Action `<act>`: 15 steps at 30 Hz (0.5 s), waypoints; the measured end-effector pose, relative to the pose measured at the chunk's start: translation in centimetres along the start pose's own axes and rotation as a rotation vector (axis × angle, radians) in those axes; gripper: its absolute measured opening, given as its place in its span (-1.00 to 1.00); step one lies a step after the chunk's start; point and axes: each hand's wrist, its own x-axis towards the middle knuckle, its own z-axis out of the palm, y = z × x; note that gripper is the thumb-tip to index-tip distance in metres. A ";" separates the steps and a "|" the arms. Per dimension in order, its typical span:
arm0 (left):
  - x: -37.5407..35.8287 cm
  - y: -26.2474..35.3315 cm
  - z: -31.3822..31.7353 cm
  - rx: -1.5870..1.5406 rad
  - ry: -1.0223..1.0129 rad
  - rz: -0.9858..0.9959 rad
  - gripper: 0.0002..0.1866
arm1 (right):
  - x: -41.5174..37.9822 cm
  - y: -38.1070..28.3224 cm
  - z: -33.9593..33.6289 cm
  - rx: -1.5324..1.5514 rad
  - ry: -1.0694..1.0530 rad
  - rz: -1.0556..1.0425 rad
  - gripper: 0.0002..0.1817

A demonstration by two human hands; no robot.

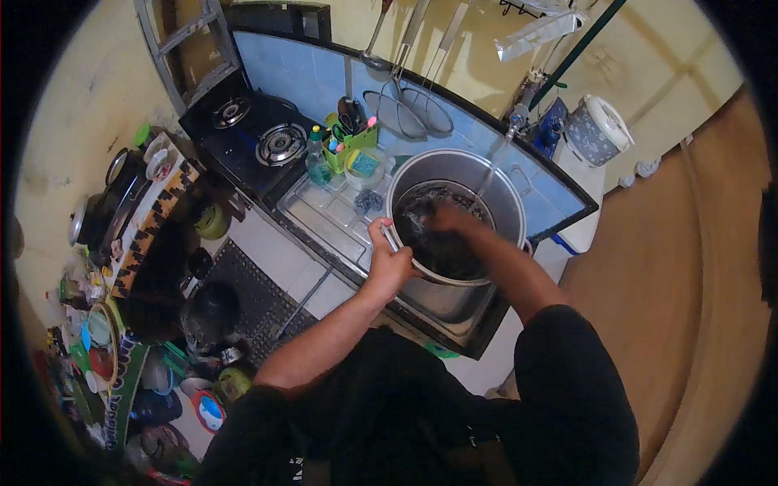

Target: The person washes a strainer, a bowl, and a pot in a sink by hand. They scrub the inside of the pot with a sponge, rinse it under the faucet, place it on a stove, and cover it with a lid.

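A large metal pot (514, 212) stands in the sink (454, 306), tilted slightly toward me. My left hand (391, 261) is closed on the pot's near-left side, at its handle and rim. Inside the pot, my right hand (444, 217) reaches down to the dark, wet-looking bottom. Its fingers are blurred and partly hidden, so I cannot make out whether they hold anything. From the faucet (514, 125) a thin stream of water runs into the pot. A metal scrubbing pad (369, 201) lies on the drainboard (312, 212) left of the pot.
On the drainboard are a green soap bottle (317, 158), a tub with a sponge (364, 165) and a green utensil caddy (352, 142). Strainers (395, 109) hang behind the pot. A gas stove (251, 134) is at the left, and a patterned container (596, 134) stands at the right.
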 end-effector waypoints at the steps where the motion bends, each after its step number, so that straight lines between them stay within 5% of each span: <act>1: 0.1 -0.4 0.1 0.001 -0.014 0.067 -0.34 | -1.8 -2.2 -0.4 0.004 0.005 0.000 -0.30; 4: 0.7 -1.3 -0.5 0.021 -0.041 0.137 -0.34 | -7.6 -7.6 -6.6 -0.358 0.399 -0.135 -0.31; 6: 1.1 -0.8 -0.8 0.039 -0.042 0.166 -0.33 | -5.6 -4.1 -11.8 0.027 -0.083 0.068 -0.24; 8: 0.7 -0.2 -0.7 0.093 -0.008 0.083 -0.32 | -3.4 -2.6 -12.4 0.361 0.030 0.211 -0.40; 9: 1.5 -0.9 -1.3 0.319 0.011 0.148 -0.31 | -2.4 -3.1 -12.5 0.362 0.024 0.174 -0.40; 11: 1.5 -2.1 -0.9 0.300 -0.007 0.089 -0.32 | -1.5 -4.5 -11.5 0.446 0.090 0.368 -0.42; 15: 2.6 -2.7 -0.9 0.398 0.015 0.340 -0.32 | -3.2 -3.0 -2.2 0.501 -0.432 -0.255 -0.55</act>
